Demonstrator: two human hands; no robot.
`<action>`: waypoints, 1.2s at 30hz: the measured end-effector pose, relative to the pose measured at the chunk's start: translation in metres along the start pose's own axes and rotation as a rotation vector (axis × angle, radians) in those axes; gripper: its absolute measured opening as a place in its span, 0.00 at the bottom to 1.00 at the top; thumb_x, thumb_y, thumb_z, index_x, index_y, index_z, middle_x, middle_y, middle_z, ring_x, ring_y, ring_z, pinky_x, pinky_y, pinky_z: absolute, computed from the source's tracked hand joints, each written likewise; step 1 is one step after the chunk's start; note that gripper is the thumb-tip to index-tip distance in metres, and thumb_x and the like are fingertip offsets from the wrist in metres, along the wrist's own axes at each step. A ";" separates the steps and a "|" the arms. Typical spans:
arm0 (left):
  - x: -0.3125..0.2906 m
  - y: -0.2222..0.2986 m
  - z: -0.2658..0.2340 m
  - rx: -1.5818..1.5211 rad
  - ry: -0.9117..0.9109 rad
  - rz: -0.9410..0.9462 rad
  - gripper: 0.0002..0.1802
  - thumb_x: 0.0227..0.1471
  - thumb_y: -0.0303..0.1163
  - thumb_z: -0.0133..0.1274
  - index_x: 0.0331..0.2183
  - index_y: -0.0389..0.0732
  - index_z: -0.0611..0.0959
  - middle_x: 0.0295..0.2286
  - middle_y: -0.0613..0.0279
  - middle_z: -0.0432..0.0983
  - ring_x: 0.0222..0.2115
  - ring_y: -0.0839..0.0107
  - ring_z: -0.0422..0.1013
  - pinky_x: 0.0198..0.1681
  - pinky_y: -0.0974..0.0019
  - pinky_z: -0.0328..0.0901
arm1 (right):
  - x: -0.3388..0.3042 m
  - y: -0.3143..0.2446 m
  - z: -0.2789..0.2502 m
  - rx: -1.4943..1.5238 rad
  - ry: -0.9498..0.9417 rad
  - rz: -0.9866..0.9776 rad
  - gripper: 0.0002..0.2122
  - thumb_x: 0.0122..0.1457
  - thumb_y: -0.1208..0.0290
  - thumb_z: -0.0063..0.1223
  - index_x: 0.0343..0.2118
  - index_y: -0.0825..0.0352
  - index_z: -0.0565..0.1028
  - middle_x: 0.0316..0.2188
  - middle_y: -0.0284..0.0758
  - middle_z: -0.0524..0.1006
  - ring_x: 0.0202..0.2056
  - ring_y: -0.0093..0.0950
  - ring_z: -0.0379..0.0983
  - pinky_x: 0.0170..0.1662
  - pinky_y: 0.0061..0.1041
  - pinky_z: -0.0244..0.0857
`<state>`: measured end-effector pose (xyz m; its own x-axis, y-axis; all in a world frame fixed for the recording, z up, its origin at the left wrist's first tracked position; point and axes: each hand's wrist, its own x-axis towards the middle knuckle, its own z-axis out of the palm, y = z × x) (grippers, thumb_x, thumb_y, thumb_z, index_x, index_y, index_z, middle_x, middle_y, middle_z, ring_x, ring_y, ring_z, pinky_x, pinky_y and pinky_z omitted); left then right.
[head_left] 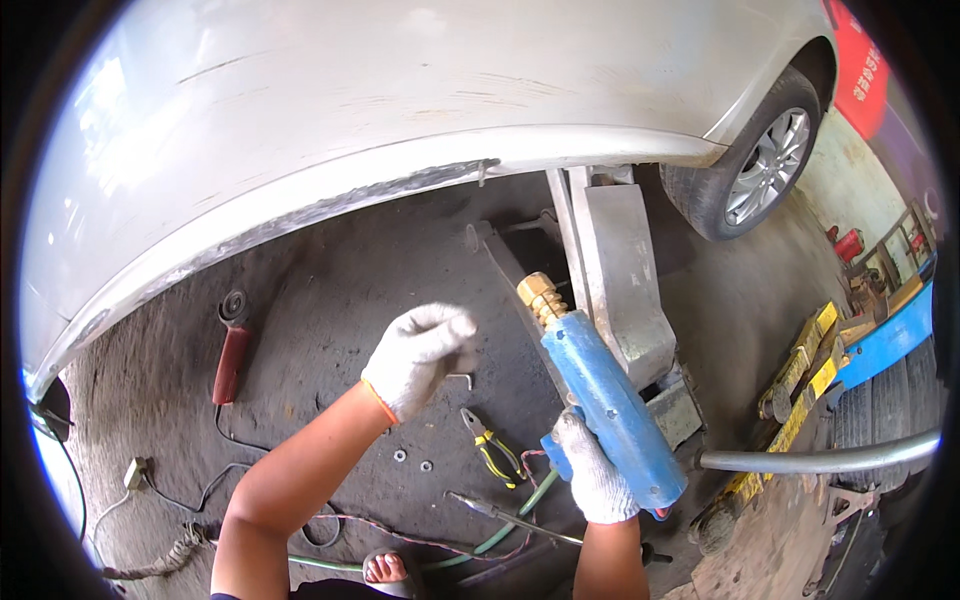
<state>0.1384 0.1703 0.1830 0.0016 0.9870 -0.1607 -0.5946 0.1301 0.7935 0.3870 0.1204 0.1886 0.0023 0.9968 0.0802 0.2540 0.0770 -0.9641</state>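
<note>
My right hand [595, 465], in a white glove, is wrapped round the handle of a blue spot welding gun [612, 400]. Its threaded brass tip [541, 298] points up and to the left, toward the car. To the left of the gun my left hand [422, 360], also gloved, is raised with its fingers curled together. Whatever they may hold is hidden and slightly blurred. A small bent metal piece [461, 379] shows just below those fingers. Above both hands is the silver car's sill [330, 190], with a bare, sanded grey strip along it.
On the floor lie a red angle grinder [230, 350], yellow-black pliers [494, 455], nuts [400, 455], a metal rod [510, 517] and a green hose [510, 525]. A grey lift support [625, 270] stands under the car near its wheel [765, 165]. Yellow-black bars [800, 400] lie at right.
</note>
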 end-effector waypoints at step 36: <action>0.111 0.058 0.007 -0.655 -0.430 0.081 0.15 0.62 0.33 0.50 0.45 0.31 0.76 0.37 0.52 0.78 0.40 0.62 0.77 0.49 0.56 0.74 | 0.068 -0.063 0.096 0.134 -0.021 -0.065 0.13 0.60 0.71 0.60 0.46 0.70 0.76 0.34 0.35 0.80 0.33 0.24 0.76 0.38 0.25 0.71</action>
<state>0.1103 0.2886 0.2152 0.1694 0.9582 0.2306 -0.9587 0.1059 0.2641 0.2781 0.1857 0.2302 -0.0304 0.9897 0.1400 0.1213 0.1426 -0.9823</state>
